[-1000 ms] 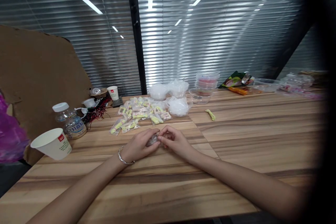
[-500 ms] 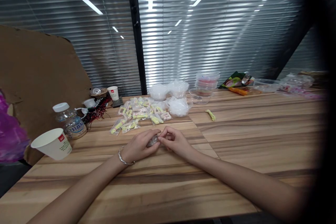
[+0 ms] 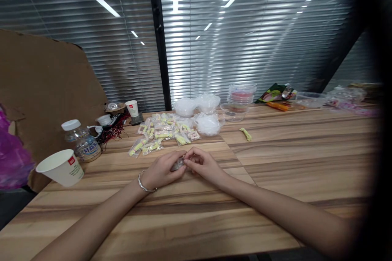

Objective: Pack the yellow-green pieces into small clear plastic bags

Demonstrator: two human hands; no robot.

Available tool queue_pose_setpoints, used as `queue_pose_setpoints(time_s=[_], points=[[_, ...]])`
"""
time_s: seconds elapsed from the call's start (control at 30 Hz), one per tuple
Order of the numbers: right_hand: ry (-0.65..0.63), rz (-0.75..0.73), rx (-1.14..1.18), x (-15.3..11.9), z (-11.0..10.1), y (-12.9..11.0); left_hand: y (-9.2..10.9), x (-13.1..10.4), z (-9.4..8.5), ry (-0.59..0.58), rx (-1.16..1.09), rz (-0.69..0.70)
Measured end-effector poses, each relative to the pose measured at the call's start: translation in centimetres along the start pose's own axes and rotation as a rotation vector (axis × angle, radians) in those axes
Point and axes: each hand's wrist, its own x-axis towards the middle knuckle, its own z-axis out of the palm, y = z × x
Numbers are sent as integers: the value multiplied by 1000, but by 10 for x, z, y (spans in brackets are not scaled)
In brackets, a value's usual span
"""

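A small clear plastic bag (image 3: 177,164) is mostly hidden under the fingers of my left hand (image 3: 162,170), which are closed around it near the table's middle. My right hand (image 3: 202,165) touches the bag's right end in a pinch of thumb and forefinger. Just beyond my hands lies a pile of clear bags with yellow and pink pieces (image 3: 163,134) inside. A single loose yellow piece (image 3: 246,134) rests farther off to the right.
Plastic bowls with white contents (image 3: 208,124) and stacked clear tubs (image 3: 241,94) stand at the back. On the left are a paper cup (image 3: 61,168), a bottle (image 3: 87,147), a second paper cup (image 3: 132,109) and a cardboard sheet (image 3: 45,81). Packets (image 3: 275,98) lie back right.
Both hands stay in nearly the same place. The right fingers have shifted very slightly at the bag's end; the other things have not moved.
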Motion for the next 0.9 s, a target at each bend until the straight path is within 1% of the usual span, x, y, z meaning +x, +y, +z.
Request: queue_pose_setpoints(time_s=[0.17, 0.27, 0.43, 0.53, 0.6, 0.73, 0.9], points=[[27, -64, -53, -1, -1, 1, 1, 1, -1, 15, -12, -5], [56, -71, -80, -1, -2, 1, 2, 1, -3, 11, -19, -12], [20, -58, -71, 1, -2, 4, 4, 1, -4, 5, -20, -15], [29, -61, -43, 1, -2, 5, 3, 1, -4, 0, -32, -18], [21, -36, -15, 1, -2, 4, 3, 1, -4, 2, -39, -17], [-22, 83, 34, -2, -1, -3, 1, 1, -3, 9, -42, -6], [-27, 42, 3, -2, -1, -7, 1, 0, -3, 13, -38, -1]])
